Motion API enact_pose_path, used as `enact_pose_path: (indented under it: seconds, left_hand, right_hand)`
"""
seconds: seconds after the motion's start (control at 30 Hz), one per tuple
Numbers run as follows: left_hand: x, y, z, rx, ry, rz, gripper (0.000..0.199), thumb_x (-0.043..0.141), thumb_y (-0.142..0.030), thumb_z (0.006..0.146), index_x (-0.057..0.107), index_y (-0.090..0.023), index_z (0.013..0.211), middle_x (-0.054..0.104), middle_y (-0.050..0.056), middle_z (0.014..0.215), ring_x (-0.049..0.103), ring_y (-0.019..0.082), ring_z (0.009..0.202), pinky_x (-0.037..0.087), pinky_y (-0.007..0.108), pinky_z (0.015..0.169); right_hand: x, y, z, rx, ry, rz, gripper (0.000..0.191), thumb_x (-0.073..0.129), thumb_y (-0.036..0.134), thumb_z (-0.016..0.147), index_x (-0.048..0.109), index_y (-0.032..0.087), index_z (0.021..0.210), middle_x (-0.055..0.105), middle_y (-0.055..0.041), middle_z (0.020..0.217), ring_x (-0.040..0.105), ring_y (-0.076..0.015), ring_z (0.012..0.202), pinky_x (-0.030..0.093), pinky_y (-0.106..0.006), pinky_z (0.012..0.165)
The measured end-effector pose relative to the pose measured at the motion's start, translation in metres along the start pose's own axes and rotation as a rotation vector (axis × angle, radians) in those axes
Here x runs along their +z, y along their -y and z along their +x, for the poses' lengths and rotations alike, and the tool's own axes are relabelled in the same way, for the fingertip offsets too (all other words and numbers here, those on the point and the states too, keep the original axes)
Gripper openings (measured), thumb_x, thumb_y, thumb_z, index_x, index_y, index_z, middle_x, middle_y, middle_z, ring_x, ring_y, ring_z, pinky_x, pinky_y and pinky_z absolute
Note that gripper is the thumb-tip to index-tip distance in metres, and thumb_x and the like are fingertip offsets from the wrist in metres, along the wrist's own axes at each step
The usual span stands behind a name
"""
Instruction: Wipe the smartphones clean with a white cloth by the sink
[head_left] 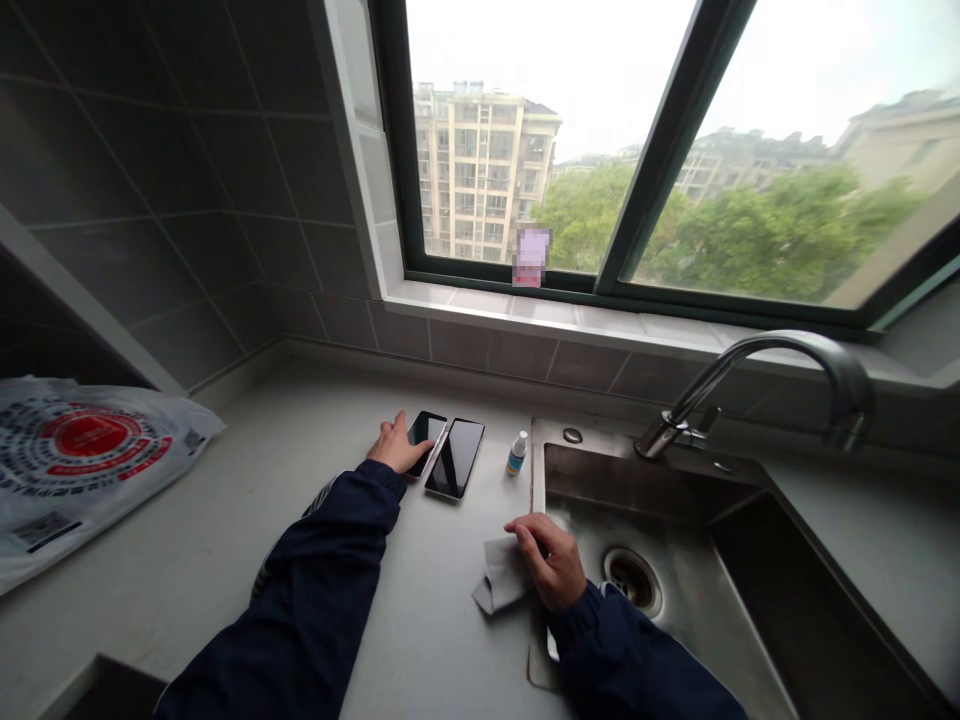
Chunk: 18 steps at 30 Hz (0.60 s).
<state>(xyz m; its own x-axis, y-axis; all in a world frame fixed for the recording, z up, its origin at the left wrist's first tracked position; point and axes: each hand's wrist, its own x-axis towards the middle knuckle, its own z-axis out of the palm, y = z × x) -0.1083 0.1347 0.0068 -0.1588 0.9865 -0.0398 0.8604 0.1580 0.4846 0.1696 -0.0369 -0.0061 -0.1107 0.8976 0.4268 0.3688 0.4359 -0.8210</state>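
My left hand (396, 447) grips the near end of a dark-screened smartphone (429, 427) that lies on the counter, its thumb across the phone toward the right edge. Close beside it, to the right, a second smartphone (456, 458) lies face up with a black screen. Farther right stands a small spray bottle (517, 453) with a white cap and a blue and yellow label, upright near the sink's edge. My right hand (551, 560) is closed on a grey cloth (499, 575), folded and hanging at the left rim of the sink. Its fingertips are partly hidden.
A steel sink (697, 590) with a drain takes up the right side, and a curved faucet (750, 350) rises behind it. On the left of the counter (300, 430) lies a white plastic bag (97, 450) with red print. A window (525, 150) is at the back.
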Motion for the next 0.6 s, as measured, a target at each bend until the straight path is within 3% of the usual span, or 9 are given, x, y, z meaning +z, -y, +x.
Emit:
enact_pose_path:
  seconds: [0.17,0.4,0.47,0.6]
  left_hand:
    - [-0.002,0.008,0.018,0.022,0.053,-0.139,0.11,0.075,-0.06,0.054,0.031,-0.015,0.144,0.057,0.018,0.12,0.057,0.033,0.111,0.043,0.038,0.092]
    - [-0.017,0.026,0.026,-0.016,-0.009,-0.387,0.097,0.084,-0.046,0.047,0.049,-0.017,0.132,0.067,0.006,0.086,0.063,0.03,0.095,0.043,0.04,0.09]
    - [-0.018,0.031,0.028,-0.048,0.008,-0.494,0.089,0.086,-0.041,0.045,0.055,-0.015,0.124,0.067,0.006,0.079,0.064,0.029,0.087,0.046,0.04,0.085]
    - [-0.016,0.036,0.026,-0.086,0.097,-0.777,0.054,0.085,-0.034,0.051,0.066,-0.012,0.096,0.069,0.007,0.073,0.065,0.023,0.071,0.051,0.035,0.071]
  right_hand:
    - [0.0,0.001,0.001,-0.001,-0.017,-0.004,0.026,0.05,0.032,0.095,0.072,0.02,0.088,0.07,-0.0072,0.083,0.066,-0.0204,0.08,0.051,-0.031,0.076]
    - [0.002,0.001,0.001,0.012,-0.024,-0.014,0.03,0.048,0.036,0.095,0.071,0.02,0.085,0.07,-0.0081,0.081,0.065,-0.0207,0.079,0.051,-0.031,0.074]
    - [0.002,0.0,0.0,0.008,-0.027,-0.015,0.03,0.048,0.036,0.095,0.072,0.02,0.084,0.07,-0.0079,0.08,0.065,-0.0205,0.078,0.051,-0.031,0.074]
    - [0.002,-0.002,0.0,0.0,-0.036,-0.023,0.029,0.049,0.035,0.095,0.072,0.02,0.084,0.07,-0.0074,0.079,0.066,-0.0204,0.076,0.051,-0.031,0.072]
